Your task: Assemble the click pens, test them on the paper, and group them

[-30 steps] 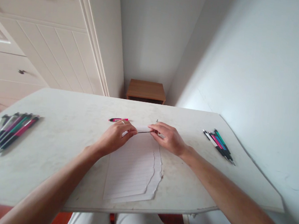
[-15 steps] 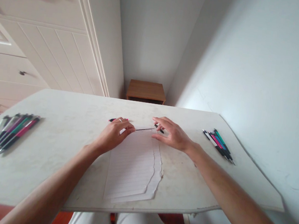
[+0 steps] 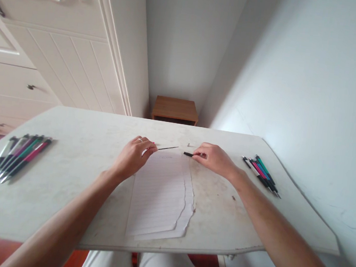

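In my left hand (image 3: 137, 151), closed in a pinch over the top of the paper, is a thin dark pen refill (image 3: 168, 148) pointing right. My right hand (image 3: 212, 156) has its fingers closed on a black pen barrel piece (image 3: 188, 154), whose end sticks out to the left. The refill tip and the barrel piece are apart. A tiny metallic part (image 3: 188, 145) stands on the table behind them. Behind my left fingers, a bit of a pink pen part (image 3: 153, 143) shows; most of it is hidden. Torn lined paper sheets (image 3: 158, 195) lie below both hands.
Several pens (image 3: 21, 156) lie side by side at the left of the white table (image 3: 101, 129). Another group of pens (image 3: 262, 175) lies at the right, near the wall (image 3: 313, 101). A white cabinet (image 3: 60, 60) stands at the left, with a small wooden stand (image 3: 176, 107) beyond the table.
My right hand, earlier with its fingers apart, has closed on the black barrel piece. My left hand has shifted slightly left with the refill. The tiny metallic part now shows.
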`<control>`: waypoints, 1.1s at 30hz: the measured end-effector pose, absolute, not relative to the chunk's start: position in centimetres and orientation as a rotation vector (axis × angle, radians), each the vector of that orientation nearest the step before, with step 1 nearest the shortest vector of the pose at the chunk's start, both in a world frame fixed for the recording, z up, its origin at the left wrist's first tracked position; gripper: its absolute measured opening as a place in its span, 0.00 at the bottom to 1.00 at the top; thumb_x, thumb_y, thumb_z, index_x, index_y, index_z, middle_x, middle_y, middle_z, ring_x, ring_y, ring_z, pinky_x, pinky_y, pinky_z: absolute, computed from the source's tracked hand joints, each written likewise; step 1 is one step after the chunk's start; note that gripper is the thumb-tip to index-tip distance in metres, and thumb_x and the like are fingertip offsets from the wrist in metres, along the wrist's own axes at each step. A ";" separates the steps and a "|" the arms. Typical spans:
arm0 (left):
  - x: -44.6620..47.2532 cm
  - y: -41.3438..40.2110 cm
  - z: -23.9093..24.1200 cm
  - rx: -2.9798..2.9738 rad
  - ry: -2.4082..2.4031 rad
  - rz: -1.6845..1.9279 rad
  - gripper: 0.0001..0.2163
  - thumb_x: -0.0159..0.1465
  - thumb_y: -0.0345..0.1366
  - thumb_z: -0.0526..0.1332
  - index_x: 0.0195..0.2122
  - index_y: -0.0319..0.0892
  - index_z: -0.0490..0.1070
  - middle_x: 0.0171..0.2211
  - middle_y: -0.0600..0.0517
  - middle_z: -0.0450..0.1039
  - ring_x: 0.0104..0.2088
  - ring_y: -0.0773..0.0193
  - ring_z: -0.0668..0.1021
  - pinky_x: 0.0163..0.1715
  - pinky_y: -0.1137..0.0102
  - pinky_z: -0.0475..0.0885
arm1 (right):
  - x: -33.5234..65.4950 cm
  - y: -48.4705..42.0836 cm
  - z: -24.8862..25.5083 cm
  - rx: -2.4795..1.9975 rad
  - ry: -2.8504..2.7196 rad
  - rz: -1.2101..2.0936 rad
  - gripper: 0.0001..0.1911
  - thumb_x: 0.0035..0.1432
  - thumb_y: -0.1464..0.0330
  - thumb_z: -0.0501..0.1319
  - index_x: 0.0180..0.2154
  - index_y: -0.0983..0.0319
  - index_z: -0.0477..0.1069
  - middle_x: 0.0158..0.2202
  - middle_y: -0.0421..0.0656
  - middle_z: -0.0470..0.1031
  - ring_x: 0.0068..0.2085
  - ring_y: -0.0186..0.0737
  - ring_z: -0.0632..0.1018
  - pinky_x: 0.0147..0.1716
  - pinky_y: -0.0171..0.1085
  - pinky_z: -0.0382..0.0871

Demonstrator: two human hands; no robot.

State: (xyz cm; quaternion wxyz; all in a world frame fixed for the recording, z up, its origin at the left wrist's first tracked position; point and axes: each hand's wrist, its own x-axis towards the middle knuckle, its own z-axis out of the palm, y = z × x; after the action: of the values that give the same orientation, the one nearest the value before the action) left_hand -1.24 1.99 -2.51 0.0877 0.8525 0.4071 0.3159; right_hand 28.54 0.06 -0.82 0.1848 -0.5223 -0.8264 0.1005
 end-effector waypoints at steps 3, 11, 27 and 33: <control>-1.2 2.0 -2.5 2.568 1.214 0.927 0.11 0.69 0.38 0.55 0.36 0.42 0.76 0.36 0.48 0.78 0.39 0.57 0.75 0.42 0.63 0.70 | 28.6 0.1 -0.7 -1.441 -2.293 0.259 0.04 0.62 0.69 0.62 0.36 0.60 0.76 0.37 0.43 0.77 0.34 0.37 0.76 0.36 0.36 0.66; -1.3 2.1 -2.7 2.614 1.196 0.922 0.09 0.69 0.36 0.56 0.36 0.41 0.76 0.36 0.48 0.78 0.39 0.57 0.74 0.41 0.63 0.70 | 28.1 0.1 -0.8 -1.272 -2.249 0.248 0.04 0.63 0.68 0.61 0.38 0.61 0.74 0.38 0.44 0.78 0.37 0.40 0.77 0.38 0.37 0.67; -1.1 1.9 -2.4 2.603 1.142 0.911 0.10 0.69 0.37 0.56 0.37 0.42 0.75 0.36 0.48 0.78 0.39 0.57 0.75 0.41 0.64 0.70 | 28.0 0.0 -1.1 -1.143 -2.219 0.203 0.06 0.65 0.68 0.59 0.41 0.60 0.74 0.39 0.46 0.77 0.41 0.42 0.78 0.43 0.39 0.70; -1.1 1.9 -2.4 2.592 1.141 0.922 0.10 0.69 0.38 0.55 0.36 0.41 0.75 0.36 0.48 0.78 0.39 0.58 0.74 0.41 0.64 0.69 | 27.8 -0.1 -1.1 -1.135 -2.207 0.214 0.07 0.65 0.67 0.58 0.40 0.60 0.74 0.38 0.45 0.77 0.40 0.41 0.77 0.42 0.38 0.69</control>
State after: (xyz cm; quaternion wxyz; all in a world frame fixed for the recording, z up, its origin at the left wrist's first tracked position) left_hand -1.06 1.85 -2.36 0.0819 0.8674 0.3818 0.3084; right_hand 27.79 -0.08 -1.07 0.3194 -0.4319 -0.8396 0.0812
